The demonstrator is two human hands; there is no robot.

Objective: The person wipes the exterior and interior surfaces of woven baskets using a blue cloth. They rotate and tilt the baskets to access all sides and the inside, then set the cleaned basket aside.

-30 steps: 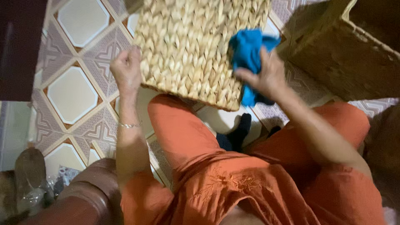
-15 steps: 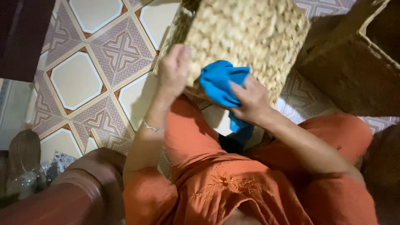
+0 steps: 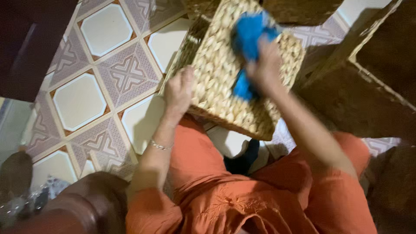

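Woven basket [image 3: 225, 78] rests tilted on the knee; left hand [image 3: 178, 89] fingers curled on its edge, right hand [image 3: 265, 69] fingers pressing blue cloth [image 3: 248, 34] on it. Basket may slip w/ hard rubbing, grip only one side

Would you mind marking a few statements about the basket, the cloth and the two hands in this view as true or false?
1. The right hand presses a blue cloth against the woven basket. True.
2. The left hand rests on the floor tiles. False: it grips the basket's near left edge.
3. The basket is made of smooth white plastic. False: it is woven from tan, straw-like fibre.
4. The person wears an orange garment. True.
5. A thin bracelet sits on the left wrist. True.
6. The floor is plain grey concrete. False: it is patterned tile with pale octagons.
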